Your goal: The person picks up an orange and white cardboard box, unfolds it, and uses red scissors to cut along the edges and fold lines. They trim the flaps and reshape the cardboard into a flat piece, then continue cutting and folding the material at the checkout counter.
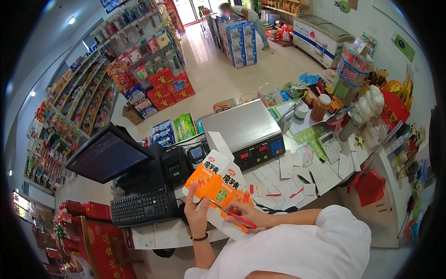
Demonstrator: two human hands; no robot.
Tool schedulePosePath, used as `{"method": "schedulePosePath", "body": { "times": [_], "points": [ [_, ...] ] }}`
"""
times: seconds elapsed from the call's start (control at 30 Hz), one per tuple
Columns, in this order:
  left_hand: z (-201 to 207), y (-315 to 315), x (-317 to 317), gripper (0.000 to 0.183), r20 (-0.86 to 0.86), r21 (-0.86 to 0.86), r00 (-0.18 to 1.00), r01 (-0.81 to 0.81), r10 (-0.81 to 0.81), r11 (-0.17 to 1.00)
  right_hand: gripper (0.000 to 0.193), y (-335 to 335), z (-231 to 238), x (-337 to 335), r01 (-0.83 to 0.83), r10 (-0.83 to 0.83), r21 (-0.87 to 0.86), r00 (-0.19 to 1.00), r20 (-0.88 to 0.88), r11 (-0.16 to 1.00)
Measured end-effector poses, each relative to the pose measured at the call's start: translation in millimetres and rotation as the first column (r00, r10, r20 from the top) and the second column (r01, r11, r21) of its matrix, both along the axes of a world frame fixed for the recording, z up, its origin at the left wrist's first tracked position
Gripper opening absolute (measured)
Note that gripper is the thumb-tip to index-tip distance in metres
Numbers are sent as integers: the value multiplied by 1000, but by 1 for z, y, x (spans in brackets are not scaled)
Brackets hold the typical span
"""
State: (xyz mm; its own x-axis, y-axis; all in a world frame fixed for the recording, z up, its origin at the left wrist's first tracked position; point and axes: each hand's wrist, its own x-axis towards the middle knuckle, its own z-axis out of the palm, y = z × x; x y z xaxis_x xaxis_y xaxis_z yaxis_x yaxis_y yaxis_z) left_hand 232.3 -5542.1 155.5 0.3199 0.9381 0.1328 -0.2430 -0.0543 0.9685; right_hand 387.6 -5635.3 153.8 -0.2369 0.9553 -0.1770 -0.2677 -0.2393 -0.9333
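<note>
My left hand [196, 215], with a beaded bracelet at its wrist, grips the left edge of an orange and white cardboard package [208, 180]. The package looks opened out, with white flaps standing up at its far side. Red-handled scissors [241, 220] are held in my right hand [251, 214], just right of the left hand. Their blades point up and left across the lower part of the cardboard, with the tips close to my left fingers. Whether the blades are cutting into it I cannot tell. The cardboard is tilted above the counter's near edge.
Beyond the cardboard stands a weighing scale [239, 125]. A keyboard [143, 204] and monitor [109, 153] are on the left. Papers, pens and a calculator [330, 147] lie right, near jars [320, 107]. A person [248, 17] bends over stacked boxes [241, 45] far off.
</note>
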Motion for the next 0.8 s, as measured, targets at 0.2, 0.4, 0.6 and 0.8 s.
{"method": "schedulePosePath", "body": {
  "times": [0.2,0.4,0.6,0.8],
  "points": [
    [3,2,3,55,-12,-3,1000,12,-12,1000,31,1,-3,1,0,-1,-21,1000,-19,1000],
    [-2,2,0,55,-8,-12,1000,11,-11,1000,31,1,-10,-1,18,-18,-6,999,-39,1000],
    [9,14,-7,53,86,56,992,-102,97,993,41,-4,2,14,-53,55,-19,985,165,998],
    [23,21,-3,49,28,203,959,-282,282,938,44,-6,8,19,-16,-60,209,935,350,978]
  ]
}}
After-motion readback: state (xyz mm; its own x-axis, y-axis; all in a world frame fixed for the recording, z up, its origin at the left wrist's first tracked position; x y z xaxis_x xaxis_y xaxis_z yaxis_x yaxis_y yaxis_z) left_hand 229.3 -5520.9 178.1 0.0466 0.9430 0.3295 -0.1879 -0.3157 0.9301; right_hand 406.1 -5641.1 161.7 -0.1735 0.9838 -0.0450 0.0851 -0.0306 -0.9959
